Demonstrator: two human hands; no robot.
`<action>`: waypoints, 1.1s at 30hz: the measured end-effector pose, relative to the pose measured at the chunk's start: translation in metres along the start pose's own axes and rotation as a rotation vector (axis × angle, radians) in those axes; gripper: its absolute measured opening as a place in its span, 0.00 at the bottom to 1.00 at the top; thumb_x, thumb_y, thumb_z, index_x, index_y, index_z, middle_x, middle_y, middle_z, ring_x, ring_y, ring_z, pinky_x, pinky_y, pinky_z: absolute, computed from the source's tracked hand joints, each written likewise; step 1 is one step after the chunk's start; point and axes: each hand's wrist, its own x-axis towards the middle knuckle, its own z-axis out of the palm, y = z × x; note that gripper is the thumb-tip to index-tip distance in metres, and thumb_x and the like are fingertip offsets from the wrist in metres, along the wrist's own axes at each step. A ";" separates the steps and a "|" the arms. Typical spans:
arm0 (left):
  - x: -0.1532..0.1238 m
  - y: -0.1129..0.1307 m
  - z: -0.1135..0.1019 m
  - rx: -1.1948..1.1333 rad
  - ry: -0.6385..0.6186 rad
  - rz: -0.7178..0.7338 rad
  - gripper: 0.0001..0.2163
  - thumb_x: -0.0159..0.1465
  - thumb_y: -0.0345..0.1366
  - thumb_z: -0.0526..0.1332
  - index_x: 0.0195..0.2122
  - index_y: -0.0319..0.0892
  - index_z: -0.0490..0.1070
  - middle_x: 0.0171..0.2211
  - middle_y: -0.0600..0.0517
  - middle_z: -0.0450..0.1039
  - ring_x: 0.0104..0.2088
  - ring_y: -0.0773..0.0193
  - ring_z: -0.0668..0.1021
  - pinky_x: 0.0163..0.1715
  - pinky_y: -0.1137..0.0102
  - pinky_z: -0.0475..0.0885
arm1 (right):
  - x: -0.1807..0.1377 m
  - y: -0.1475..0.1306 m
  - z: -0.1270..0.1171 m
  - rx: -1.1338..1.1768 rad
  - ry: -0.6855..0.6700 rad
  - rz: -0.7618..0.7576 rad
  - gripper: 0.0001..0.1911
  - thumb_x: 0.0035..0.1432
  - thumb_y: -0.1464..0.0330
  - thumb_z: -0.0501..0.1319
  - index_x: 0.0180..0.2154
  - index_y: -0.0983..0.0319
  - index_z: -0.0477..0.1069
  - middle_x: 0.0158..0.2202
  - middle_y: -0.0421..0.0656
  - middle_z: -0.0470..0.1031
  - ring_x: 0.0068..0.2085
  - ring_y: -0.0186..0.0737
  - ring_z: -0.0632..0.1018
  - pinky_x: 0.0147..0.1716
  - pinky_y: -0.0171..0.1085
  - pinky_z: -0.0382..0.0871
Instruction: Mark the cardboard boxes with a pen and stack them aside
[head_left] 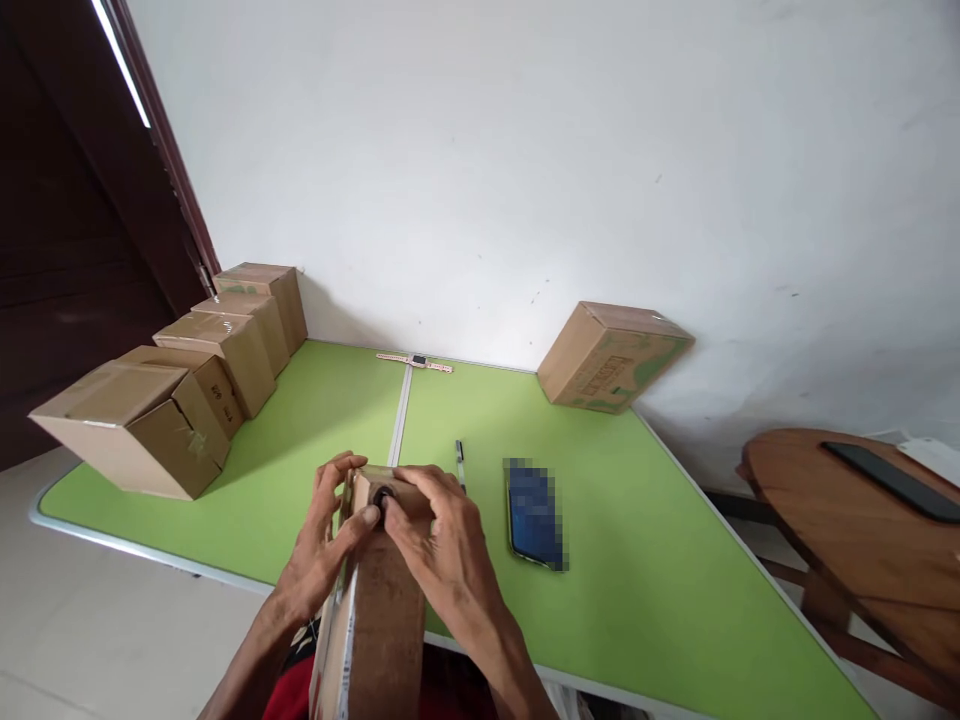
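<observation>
A narrow cardboard box [386,630] is tilted up over the table's near edge, its lower part in front of red clothing. My left hand [319,545] grips the box's far left corner, fingers round the side and thumb on top. On the other side, my right hand [450,550] curls over the far right corner. Both thumbs meet at a small dark round thing [381,496] at the box's far end; whether it is a hole or a separate piece I cannot tell. Beyond my right hand lies a pen [460,460], with a phone [536,515] to its right.
The green table [622,560] stands against a white wall. Several cardboard boxes [217,350] line its left side, and another box [615,355] leans at the back right. A wristwatch [418,361] lies by the wall. At right is a wooden stool [847,500] with a dark flat device [892,480].
</observation>
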 end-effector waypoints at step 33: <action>0.002 -0.009 -0.008 0.058 -0.254 0.119 0.41 0.63 0.51 0.68 0.72 0.48 0.50 0.76 0.40 0.41 0.77 0.36 0.44 0.75 0.42 0.44 | -0.017 0.043 -0.028 0.803 0.231 0.181 0.12 0.63 0.56 0.70 0.40 0.56 0.76 0.37 0.43 0.83 0.38 0.44 0.85 0.43 0.44 0.80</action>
